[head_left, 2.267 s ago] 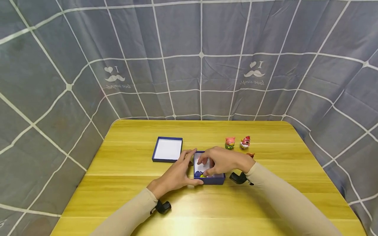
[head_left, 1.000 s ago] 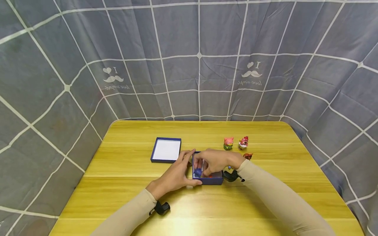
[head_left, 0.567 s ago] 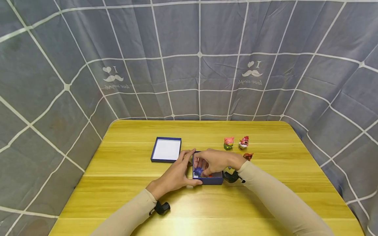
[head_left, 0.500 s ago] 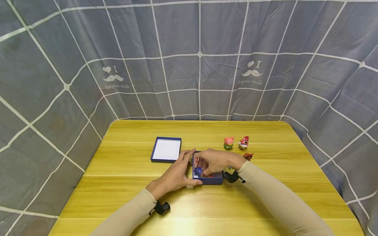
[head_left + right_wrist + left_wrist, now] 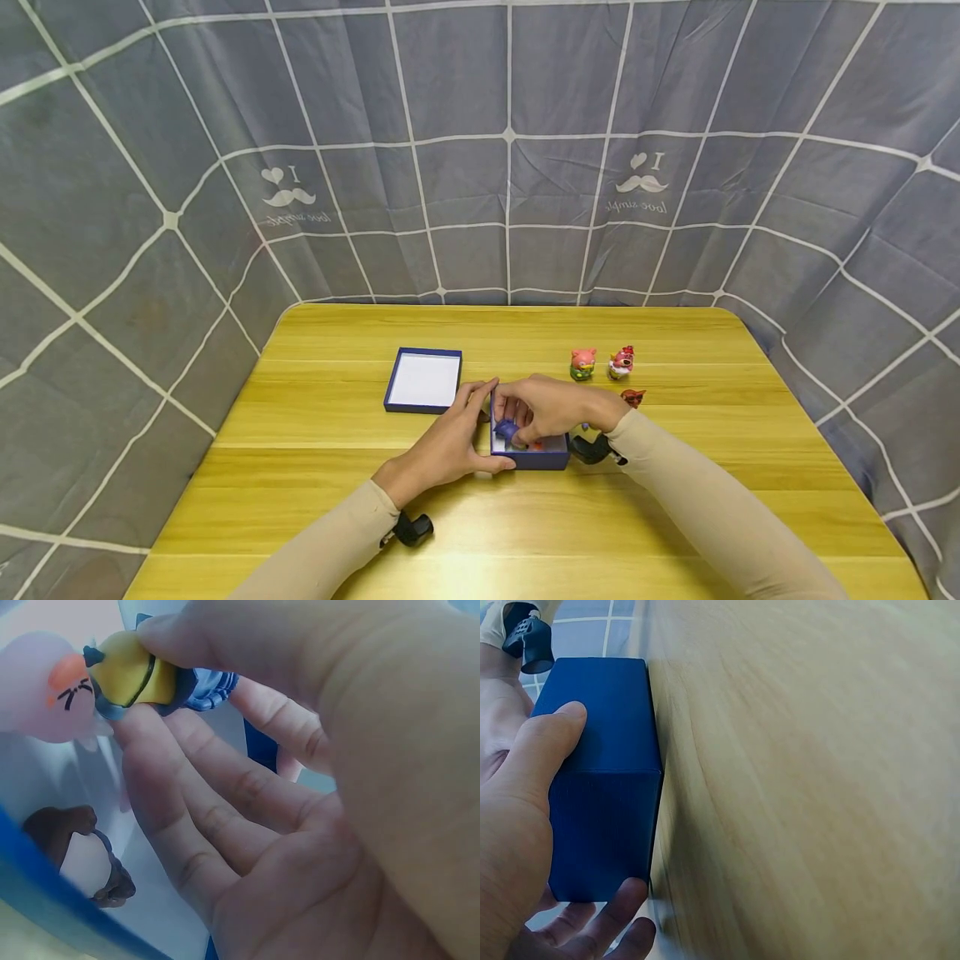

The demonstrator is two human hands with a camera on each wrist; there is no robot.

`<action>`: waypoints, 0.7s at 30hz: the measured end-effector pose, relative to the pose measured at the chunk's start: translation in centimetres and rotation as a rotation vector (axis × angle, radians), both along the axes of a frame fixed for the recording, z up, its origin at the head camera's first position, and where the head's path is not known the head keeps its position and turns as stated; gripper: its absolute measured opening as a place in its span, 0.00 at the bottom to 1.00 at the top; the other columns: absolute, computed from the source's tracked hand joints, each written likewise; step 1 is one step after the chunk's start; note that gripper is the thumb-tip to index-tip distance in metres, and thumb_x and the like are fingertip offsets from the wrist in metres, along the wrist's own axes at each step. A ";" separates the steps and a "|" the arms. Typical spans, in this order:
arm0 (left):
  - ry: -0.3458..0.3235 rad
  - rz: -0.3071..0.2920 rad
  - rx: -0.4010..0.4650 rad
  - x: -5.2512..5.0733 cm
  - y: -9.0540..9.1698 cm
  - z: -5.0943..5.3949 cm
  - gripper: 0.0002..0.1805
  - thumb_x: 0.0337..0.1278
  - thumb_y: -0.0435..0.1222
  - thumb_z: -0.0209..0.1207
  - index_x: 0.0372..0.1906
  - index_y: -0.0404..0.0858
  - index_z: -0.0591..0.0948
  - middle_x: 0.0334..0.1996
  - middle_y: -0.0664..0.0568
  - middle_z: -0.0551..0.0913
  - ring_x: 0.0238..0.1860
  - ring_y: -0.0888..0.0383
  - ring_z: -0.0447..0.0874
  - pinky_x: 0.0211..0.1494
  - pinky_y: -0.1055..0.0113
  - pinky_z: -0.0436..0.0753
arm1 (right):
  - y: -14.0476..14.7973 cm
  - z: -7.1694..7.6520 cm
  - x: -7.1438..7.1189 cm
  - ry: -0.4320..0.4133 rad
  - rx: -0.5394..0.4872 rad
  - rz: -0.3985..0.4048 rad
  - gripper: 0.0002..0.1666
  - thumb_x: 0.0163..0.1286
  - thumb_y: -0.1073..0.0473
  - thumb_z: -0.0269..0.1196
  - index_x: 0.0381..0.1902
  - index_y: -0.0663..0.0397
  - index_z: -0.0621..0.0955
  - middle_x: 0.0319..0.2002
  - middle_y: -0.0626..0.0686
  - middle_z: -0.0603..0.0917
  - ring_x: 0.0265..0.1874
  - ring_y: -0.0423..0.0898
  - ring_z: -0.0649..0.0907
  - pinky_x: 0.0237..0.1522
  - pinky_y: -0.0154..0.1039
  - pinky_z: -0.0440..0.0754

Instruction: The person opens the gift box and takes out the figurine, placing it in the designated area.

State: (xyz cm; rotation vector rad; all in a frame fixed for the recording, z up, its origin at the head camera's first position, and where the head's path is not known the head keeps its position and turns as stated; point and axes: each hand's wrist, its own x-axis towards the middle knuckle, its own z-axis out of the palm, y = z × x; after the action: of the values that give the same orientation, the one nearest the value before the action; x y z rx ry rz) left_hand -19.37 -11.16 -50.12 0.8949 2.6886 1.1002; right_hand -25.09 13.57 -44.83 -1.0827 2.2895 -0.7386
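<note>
Inside the open blue box [image 5: 543, 461], my right hand [image 5: 553, 406] pinches a small blue and yellow toy figurine [image 5: 507, 430] between thumb and fingers. Up close in the right wrist view, the figurine [image 5: 127, 671] lies sideways. Beside it in the box are a pale pink figurine [image 5: 45, 690] with an orange patch and a brown and white figurine [image 5: 82, 859]. My left hand [image 5: 447, 440] grips the box at its left side, thumb on the front wall and fingers around toward the back. The left wrist view shows the box's outer walls [image 5: 604, 825].
The blue box lid [image 5: 424, 379] lies upturned on the wooden table [image 5: 315, 483], back left of the box. Behind to the right stand a pink and green figurine [image 5: 582, 365], a red and white one [image 5: 621, 364] and a reddish-brown one [image 5: 633, 397]. A grey curtain [image 5: 465, 183] surrounds the table.
My right hand has taken hold of the blue and yellow figurine, which lay in the box's front left corner, and has raised it slightly. My left hand keeps its place on the box.
</note>
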 end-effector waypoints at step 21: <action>0.003 0.004 -0.010 0.0 0.1 0.1 0.68 0.64 0.57 0.85 0.96 0.38 0.57 0.88 0.40 0.65 0.72 0.48 0.85 0.78 0.47 0.88 | 0.5 0.0 0.2 0.040 -0.051 -0.061 0.17 0.80 0.62 0.77 0.61 0.48 0.86 0.48 0.48 0.91 0.43 0.37 0.87 0.52 0.35 0.89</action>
State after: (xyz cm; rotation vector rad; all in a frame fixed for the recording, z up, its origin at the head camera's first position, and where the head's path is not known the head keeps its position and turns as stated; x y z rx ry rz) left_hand -19.37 -11.09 -50.07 0.8903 2.6970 1.0864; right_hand -24.94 14.10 -44.83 -1.0635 2.3581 -0.8109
